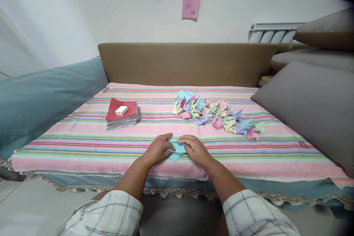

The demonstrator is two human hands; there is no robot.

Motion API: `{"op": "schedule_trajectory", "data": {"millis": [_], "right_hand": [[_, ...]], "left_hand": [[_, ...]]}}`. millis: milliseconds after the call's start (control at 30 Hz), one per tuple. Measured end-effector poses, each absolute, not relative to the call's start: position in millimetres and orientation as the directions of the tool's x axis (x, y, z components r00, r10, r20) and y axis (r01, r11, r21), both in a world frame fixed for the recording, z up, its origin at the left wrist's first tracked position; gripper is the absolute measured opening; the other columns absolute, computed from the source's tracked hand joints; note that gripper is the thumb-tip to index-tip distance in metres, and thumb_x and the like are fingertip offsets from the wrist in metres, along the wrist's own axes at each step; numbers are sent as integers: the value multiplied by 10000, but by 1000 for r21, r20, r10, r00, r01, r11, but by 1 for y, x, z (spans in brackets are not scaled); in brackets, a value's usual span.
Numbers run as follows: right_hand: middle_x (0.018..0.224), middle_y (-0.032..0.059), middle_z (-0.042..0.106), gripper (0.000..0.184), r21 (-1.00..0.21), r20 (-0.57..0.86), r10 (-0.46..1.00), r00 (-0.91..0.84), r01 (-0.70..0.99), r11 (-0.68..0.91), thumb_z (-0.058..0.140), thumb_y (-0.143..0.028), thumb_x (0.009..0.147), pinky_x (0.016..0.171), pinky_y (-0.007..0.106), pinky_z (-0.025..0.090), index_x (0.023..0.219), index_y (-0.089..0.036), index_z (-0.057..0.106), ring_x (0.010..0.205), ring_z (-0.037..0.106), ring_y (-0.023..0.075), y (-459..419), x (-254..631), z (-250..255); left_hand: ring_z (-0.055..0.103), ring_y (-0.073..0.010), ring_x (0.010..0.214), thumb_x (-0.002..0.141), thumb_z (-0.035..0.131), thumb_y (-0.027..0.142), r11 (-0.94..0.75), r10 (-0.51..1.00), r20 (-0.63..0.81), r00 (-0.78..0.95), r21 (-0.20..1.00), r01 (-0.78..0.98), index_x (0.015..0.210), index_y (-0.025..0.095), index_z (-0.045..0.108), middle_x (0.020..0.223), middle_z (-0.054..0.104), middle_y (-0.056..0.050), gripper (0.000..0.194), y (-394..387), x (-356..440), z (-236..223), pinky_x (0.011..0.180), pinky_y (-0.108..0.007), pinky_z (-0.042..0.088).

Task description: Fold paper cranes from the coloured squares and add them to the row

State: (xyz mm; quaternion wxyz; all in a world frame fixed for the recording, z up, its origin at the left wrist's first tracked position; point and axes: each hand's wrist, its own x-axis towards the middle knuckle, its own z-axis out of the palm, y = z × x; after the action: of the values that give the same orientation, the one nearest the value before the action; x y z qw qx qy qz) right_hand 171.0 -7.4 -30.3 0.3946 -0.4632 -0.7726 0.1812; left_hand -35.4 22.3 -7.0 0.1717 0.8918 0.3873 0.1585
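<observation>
Left hand (158, 150) lies flat with its fingers pressed together on the near-left part of a light-blue paper (177, 150), and the right hand (194, 148) does the same on the near-right part, fingertips of both meeting over the middle of the sheet. Neither hand pinches; both bear down, palms low on the striped cloth (83, 143) covering the bed. The paper sits between the hands, right at the near edge of the cloth, mostly covered, so the fold itself is hard to read. What shows is a folded shape with a corner pointing toward the person, just below the fingertips, and a flat upper edge on the far side; its long axis seems to run left to right, from one hand to the other. To crease well here, one hand should pin the paper while the other slides a fingertip outward along the fold, keeping the edges matched. Beyond the right hand lies a heap of cranes (215, 116); beyond the left hand, a paper stack (121, 120) with a white block (121, 110) on top.
</observation>
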Motion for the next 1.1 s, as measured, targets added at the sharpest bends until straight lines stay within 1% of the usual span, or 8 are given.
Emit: {"op": "schedule_trajectory", "data": {"millis": [133, 233, 367, 467, 567, 833, 933, 1100], "right_hand": [[1072, 34, 647, 301, -623, 438, 830, -346, 548, 558, 433, -97, 811, 913, 351, 411, 955, -226, 664, 1018, 542, 174, -8, 173, -29], [1063, 43, 653, 184, -604, 422, 818, -390, 552, 575, 525, -221, 824, 913, 360, 404, 949, -223, 659, 1016, 550, 186, -11, 175, -24], [1102, 55, 629, 202, -598, 382, 825, -418, 568, 565, 666, -373, 734, 903, 350, 412, 877, -230, 671, 1041, 547, 208, -14, 177, -20], [1126, 49, 615, 122, -601, 349, 840, -415, 589, 540, 625, -343, 772, 893, 344, 416, 792, -236, 680, 1034, 556, 203, -15, 176, -20], [1090, 52, 635, 127, -601, 344, 852, -394, 605, 522, 589, -311, 796, 883, 344, 421, 764, -227, 678, 1014, 570, 199, -16, 173, -20], [1045, 62, 661, 96, -578, 308, 893, -327, 681, 449, 607, -244, 759, 892, 337, 419, 696, -202, 665, 998, 581, 198, -14, 166, -20], [1051, 63, 662, 102, -564, 300, 900, -316, 702, 435, 608, -240, 753, 896, 336, 418, 676, -199, 661, 1000, 580, 198, -13, 166, -21], [1027, 64, 674, 98, -534, 316, 891, -327, 714, 452, 613, -203, 733, 891, 333, 421, 640, -196, 646, 986, 595, 195, -12, 164, -22]], "left_hand": [[448, -267, 1200, 672, 693, 162, -647, 740, 148, 657, 423, 634, 882, 257, 726, 1347, 457, -88, 233, 24, -39, -7, 998, -403, 346], [475, -251, 1177, 668, 700, 177, -625, 753, 129, 645, 445, 641, 843, 244, 732, 1299, 509, -88, 190, 25, -41, -5, 982, -373, 362], [505, -236, 1143, 648, 712, 183, -577, 785, 98, 612, 478, 663, 752, 218, 729, 1246, 557, -86, 110, 25, -43, -1, 943, -342, 388], [511, -236, 1133, 638, 722, 207, -542, 807, 73, 586, 483, 687, 714, 211, 722, 1219, 578, -82, 76, 24, -45, 2, 915, -335, 402], [503, -242, 1145, 645, 725, 263, -536, 812, 68, 579, 479, 695, 706, 206, 717, 1162, 614, -84, 84, 24, -47, 1, 897, -330, 408], [509, -235, 1144, 748, 636, 316, -606, 769, 117, 628, 442, 661, 657, 190, 671, 892, 698, -60, 158, 24, -45, -1, 875, -313, 402], [526, -227, 1123, 771, 611, 308, -619, 765, 132, 630, 419, 664, 649, 186, 652, 880, 698, -56, 177, 23, -43, 0, 876, -313, 403], [556, -228, 1064, 770, 604, 300, -624, 775, 174, 607, 355, 696, 638, 178, 633, 990, 680, -69, 182, 19, -39, 2, 872, -327, 421]]}}
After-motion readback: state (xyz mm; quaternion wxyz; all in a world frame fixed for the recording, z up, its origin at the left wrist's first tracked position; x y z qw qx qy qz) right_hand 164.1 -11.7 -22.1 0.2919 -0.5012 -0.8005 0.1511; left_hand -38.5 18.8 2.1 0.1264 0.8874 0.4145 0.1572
